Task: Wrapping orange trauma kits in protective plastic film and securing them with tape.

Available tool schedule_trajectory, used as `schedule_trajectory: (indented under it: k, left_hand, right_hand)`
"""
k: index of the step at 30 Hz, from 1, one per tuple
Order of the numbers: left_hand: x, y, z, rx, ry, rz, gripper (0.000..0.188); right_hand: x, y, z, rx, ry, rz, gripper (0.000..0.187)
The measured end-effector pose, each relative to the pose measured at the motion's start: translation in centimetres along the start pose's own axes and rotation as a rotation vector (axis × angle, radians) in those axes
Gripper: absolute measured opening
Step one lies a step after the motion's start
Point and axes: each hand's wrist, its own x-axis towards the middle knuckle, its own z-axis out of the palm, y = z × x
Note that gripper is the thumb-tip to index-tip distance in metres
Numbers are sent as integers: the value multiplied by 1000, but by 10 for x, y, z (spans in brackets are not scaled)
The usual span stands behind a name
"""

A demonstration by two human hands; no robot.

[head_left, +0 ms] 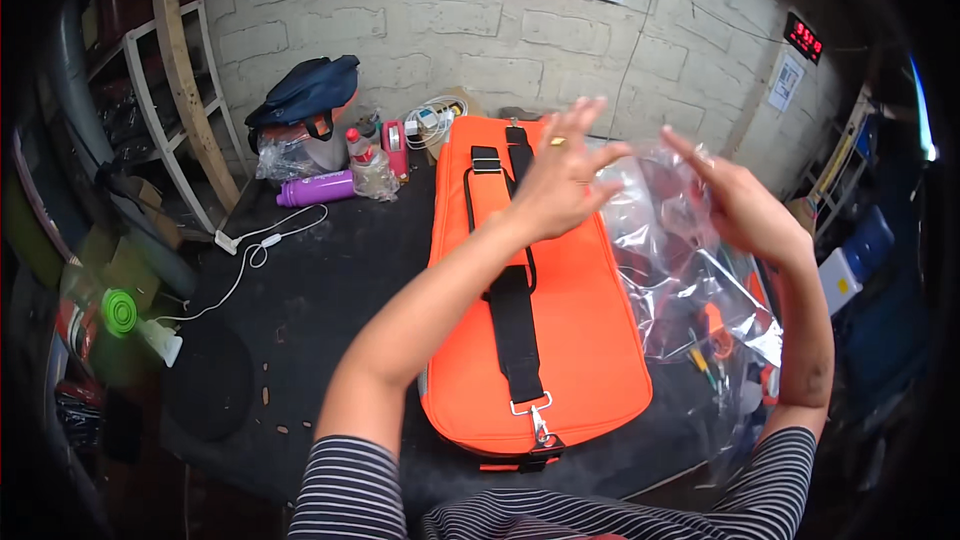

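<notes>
A bright orange bag (585, 315) lies lengthwise on the dark table, its black strap (517, 335) running along the top to a metal snap hook (541, 427) at the near end. Above the bag's far half, my left hand (565, 180) is raised with its fingers spread, holding nothing. My right hand (750, 205) hovers to the right of the bag, fingers stretched out toward the left hand. Beneath and beside it spreads a crumpled clear plastic sheet or bag (650, 285); whether the fingers touch it is hard to tell.
Orange-handled scissors (716, 330) and several small tools lie near the plastic. Left of the bag are a purple bottle (317, 189), a red-capped plastic bottle (370, 165) and a white cable (250, 255). A dark blue bag (305, 95) sits by the brick wall (440, 40).
</notes>
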Motion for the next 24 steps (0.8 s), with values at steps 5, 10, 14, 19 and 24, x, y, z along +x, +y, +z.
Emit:
schedule_trajectory:
  k: [5, 10, 14, 19, 24]
  left_hand:
    - [5, 13, 52, -216, -252, -21, 66]
    - [-32, -21, 68, -106, -57, -211, 9]
    - [-13, -15, 16, -261, 64, -368, 10]
    - [-14, 5, -24, 26, -63, 195, 30]
    - [-10, -4, -54, 127, -465, -394, 32]
  right_hand:
    - [-44, -35, -42, 432, -239, -238, 77]
    - [-92, -18, -104, 641, 556, -45, 80]
    - [-135, 97, -117, 791, 710, 179, 43]
    - [-129, 129, -98, 180, 772, 708, 60]
    - [-122, 149, -74, -54, 339, 600, 116]
